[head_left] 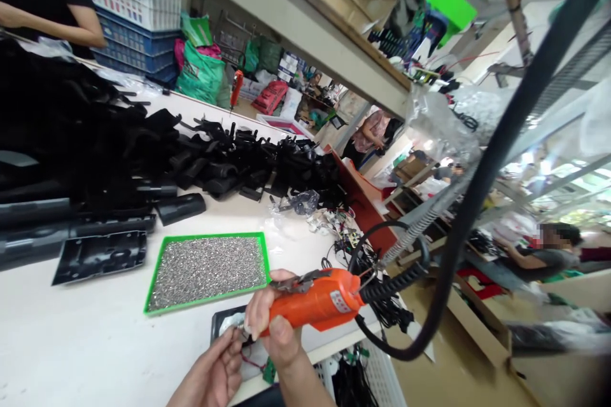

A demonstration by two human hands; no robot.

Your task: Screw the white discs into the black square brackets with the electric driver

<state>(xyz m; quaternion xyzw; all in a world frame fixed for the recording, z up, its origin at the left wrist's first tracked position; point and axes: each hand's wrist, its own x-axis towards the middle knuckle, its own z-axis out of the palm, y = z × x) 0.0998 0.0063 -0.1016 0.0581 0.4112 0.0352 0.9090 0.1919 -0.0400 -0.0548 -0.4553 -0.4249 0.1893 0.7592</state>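
Note:
My right hand (281,331) is wrapped around an orange electric screwdriver (310,305), which lies tilted with its tip toward the left. A black cable runs up from its rear end. Thumb and fingers of my left hand (214,365) are pinched together close to the tip; what they hold is too small to make out. Just beyond the fingertips lies a black part (217,324) with a white piece (232,323) on it, partly covered by my hands. A small green circuit board (270,370) on thin wires hangs below. Behind my hands sits a green tray (160,305) full of small metal screws.
Black plastic shells (102,257) and a long heap of black parts (229,165) cover the back of the white table (95,343). Wires and boards (344,235) lie to the right. A white crate (382,381) stands below the edge. A thick black cable (458,222) hangs at right. Other people are farther off.

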